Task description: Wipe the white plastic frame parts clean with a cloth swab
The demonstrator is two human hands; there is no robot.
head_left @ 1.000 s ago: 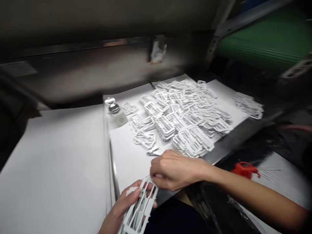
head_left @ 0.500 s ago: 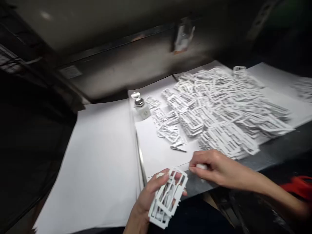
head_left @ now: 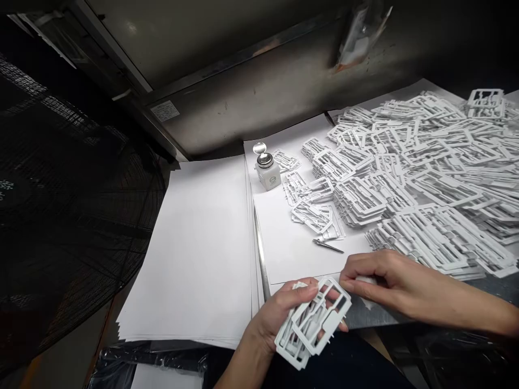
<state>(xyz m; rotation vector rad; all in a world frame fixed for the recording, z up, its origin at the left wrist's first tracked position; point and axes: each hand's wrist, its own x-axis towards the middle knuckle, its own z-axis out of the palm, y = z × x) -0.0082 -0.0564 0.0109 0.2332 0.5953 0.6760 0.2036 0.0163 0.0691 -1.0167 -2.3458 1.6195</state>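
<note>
White plastic frames [head_left: 312,323] clamped in left hand [head_left: 279,316]; right hand [head_left: 381,278] pinched on something small, white, mostly hidden.

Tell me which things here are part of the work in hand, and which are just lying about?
In use:
left hand holding white plastic frames
right hand pinching a small white piece
heap of white frames

Lying about:
small bottle
tweezers
stack of white paper

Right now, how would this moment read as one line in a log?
left hand: holds white frames | right hand: pinches small white piece by frames | frame pile, bottle, paper stack on bench
</note>
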